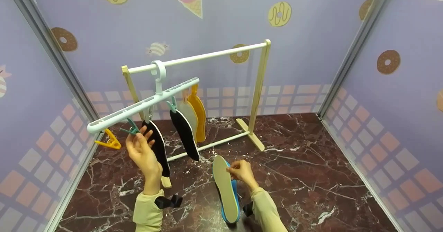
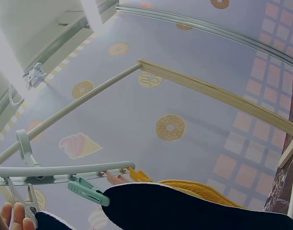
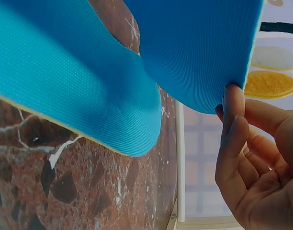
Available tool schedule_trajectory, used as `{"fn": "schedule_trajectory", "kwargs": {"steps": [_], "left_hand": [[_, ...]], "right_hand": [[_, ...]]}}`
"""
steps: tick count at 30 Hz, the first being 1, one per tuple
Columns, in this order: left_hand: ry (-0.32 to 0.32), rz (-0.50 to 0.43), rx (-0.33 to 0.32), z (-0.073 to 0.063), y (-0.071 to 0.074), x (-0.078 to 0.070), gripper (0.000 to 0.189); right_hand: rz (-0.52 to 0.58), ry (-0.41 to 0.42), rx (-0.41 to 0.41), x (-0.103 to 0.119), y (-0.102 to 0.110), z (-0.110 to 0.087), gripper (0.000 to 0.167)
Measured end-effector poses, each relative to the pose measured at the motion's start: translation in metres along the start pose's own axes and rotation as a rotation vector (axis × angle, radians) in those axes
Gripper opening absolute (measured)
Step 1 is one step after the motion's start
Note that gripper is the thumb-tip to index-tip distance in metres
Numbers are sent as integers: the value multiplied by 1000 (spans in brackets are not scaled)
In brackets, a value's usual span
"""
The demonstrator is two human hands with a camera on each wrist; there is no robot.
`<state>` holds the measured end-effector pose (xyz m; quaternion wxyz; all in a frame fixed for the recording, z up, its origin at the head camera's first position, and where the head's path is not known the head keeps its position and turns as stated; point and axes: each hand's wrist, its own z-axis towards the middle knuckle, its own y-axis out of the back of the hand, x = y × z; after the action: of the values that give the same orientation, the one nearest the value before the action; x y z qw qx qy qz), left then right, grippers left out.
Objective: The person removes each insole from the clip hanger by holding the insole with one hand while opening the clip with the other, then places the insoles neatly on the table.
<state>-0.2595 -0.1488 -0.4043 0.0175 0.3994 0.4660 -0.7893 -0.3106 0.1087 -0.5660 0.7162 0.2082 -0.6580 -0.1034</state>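
My left hand (image 1: 144, 154) is at the left part of the pale hanger (image 1: 138, 106), thumb and fingers around the lower end of a teal clip (image 1: 132, 128). In the left wrist view only its fingertips (image 2: 16, 218) show, beside a grey clip (image 2: 31, 199). Between thumb and fingers, my right hand (image 1: 243, 171) pinches the edge of a blue insole (image 1: 225, 190) near its end. The insole's beige underside faces up in the head view; its ribbed blue face shows in the right wrist view (image 3: 199, 48). Another blue insole (image 3: 89, 81) lies low beside it.
Black insoles (image 1: 185, 135), a grey one (image 1: 188, 112) and a yellow one (image 1: 198, 117) hang from clips. A yellow clip (image 1: 110, 141) dangles at the hanger's left end. The hanger hooks over a wooden rack (image 1: 258, 90) on the dark marbled tabletop (image 1: 311, 176), with patterned walls around.
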Motion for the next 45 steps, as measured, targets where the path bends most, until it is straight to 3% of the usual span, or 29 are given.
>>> {"fn": "schedule_trajectory", "kwargs": {"steps": [10, 19, 26, 33, 40, 45], "left_hand": [[2, 21, 2, 0, -1, 0, 11], [15, 40, -3, 1, -1, 0, 12], [-19, 22, -18, 1, -1, 1, 16], [-59, 12, -57, 2, -1, 3, 20], [-43, 116, -104, 3, 1, 6, 21], [-23, 190, -96, 6, 5, 7, 28]], "right_hand": [[-106, -68, 17, -1, 4, -1, 14], [-307, -36, -18, -4, 8, -2, 11], [-476, -34, -51, -6, 11, -4, 3], [-487, -96, -23, -4, 10, -7, 7], [-497, -125, -13, -3, 10, -8, 7], [-499, -142, -18, -5, 10, -8, 6]]}}
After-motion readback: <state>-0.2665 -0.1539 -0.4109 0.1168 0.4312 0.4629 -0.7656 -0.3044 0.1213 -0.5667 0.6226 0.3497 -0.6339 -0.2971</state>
